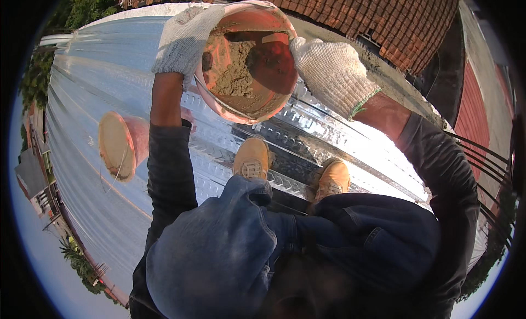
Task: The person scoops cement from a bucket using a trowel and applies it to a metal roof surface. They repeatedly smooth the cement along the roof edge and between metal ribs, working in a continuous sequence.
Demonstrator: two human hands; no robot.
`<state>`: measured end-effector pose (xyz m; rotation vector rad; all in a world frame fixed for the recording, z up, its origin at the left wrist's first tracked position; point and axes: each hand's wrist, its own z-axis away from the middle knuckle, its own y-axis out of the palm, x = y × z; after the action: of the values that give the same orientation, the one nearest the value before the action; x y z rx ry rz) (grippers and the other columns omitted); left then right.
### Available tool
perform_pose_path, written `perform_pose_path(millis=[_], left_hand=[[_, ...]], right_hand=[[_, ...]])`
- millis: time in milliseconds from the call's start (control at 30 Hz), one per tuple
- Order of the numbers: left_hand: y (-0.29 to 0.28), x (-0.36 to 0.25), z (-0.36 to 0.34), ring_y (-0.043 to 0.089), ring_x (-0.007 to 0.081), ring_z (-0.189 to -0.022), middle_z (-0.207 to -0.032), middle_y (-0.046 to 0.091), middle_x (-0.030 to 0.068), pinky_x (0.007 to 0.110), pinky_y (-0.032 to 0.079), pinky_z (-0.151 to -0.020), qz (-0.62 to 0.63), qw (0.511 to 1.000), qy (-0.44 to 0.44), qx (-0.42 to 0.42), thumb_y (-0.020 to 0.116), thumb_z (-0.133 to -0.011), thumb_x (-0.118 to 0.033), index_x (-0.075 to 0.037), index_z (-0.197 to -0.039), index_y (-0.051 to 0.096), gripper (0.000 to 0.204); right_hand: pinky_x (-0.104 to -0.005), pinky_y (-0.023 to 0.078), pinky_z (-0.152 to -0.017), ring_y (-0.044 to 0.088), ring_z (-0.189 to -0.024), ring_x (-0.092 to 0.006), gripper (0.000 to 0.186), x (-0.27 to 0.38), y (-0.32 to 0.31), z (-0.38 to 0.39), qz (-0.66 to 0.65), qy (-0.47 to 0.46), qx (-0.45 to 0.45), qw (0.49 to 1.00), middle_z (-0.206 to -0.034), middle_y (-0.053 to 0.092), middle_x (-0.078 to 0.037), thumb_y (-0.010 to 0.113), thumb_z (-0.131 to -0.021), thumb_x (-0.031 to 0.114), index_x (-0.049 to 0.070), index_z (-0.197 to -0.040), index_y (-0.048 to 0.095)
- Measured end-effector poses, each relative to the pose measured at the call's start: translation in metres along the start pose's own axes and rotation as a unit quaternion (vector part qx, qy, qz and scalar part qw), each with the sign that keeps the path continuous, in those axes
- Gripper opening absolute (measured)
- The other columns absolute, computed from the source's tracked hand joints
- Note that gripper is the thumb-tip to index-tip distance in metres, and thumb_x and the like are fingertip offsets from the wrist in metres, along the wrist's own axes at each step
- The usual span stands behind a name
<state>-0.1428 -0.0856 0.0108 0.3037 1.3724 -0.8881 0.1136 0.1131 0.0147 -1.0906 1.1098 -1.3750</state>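
Nearest: knees in jeans [219,253] and tan boots [252,159] resting on the corrugated metal roof [98,78]. Just past them, both gloved hands are gripping the orange bucket [249,61] w/ mortar: left hand [183,39] wrapping its rim, right hand [329,69] pressing its side, fingers curled. Bucket approx. half full, so mortar's still to be used. Second bucket [118,146] lying at left; tiled roof [350,17] beyond.

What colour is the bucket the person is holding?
The bucket is orange-pink, seen best in the head view.

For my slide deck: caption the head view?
Gloved left hand and right hand hold a mortar-filled bucket above metal roofing.
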Motion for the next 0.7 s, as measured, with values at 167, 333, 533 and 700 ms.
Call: perform_pose_path(millis=[167,333,533,700], left_hand=[[-0.007,0.022,-0.013,0.072,0.0128,-0.095,-0.106,0.078,0.0033,0.031,0.060,-0.083,-0.007,1.000,0.004,-0.005,0.077,-0.105,-0.030,-0.005,-0.123,0.081,0.031],[-0.028,0.031,-0.018,0.072,0.0127,-0.098,-0.108,0.078,0.0029,0.032,0.060,-0.086,-0.013,0.999,0.004,-0.036,0.077,-0.105,-0.031,-0.005,-0.124,0.081,0.032],[0.010,-0.021,-0.026,0.071,0.0114,-0.100,-0.110,0.079,0.0019,0.033,0.060,-0.088,-0.042,0.995,0.057,0.068,0.080,-0.102,-0.038,-0.009,-0.125,0.082,0.037],[0.001,-0.044,-0.013,0.072,0.0122,-0.097,-0.108,0.079,0.0025,0.034,0.060,-0.086,-0.077,0.989,0.057,0.113,0.081,-0.100,-0.045,-0.010,-0.122,0.082,0.041]], right_hand=[[-0.0482,0.062,-0.064,0.080,-0.083,-0.0382,0.027,0.025,0.024,0.012,-0.126,0.055,0.095,0.986,-0.091,0.075,-0.023,0.071,-0.095,0.005,-0.006,-0.118,0.067],[-0.0444,0.064,-0.059,0.080,-0.078,-0.0344,0.030,0.024,-0.014,0.007,-0.046,-0.027,0.073,0.996,-0.088,0.074,-0.021,0.074,-0.095,0.010,-0.006,-0.120,0.066],[-0.0421,0.065,-0.058,0.082,-0.077,-0.0308,0.027,0.001,-0.016,-0.028,0.105,-0.050,-0.130,0.985,-0.082,0.075,-0.016,0.079,-0.090,0.014,-0.001,-0.110,0.069],[-0.0440,0.067,-0.063,0.082,-0.082,-0.0312,0.034,-0.011,0.004,-0.034,0.072,-0.008,-0.077,0.994,-0.090,0.076,-0.016,0.078,-0.093,0.015,0.004,-0.121,0.065]])
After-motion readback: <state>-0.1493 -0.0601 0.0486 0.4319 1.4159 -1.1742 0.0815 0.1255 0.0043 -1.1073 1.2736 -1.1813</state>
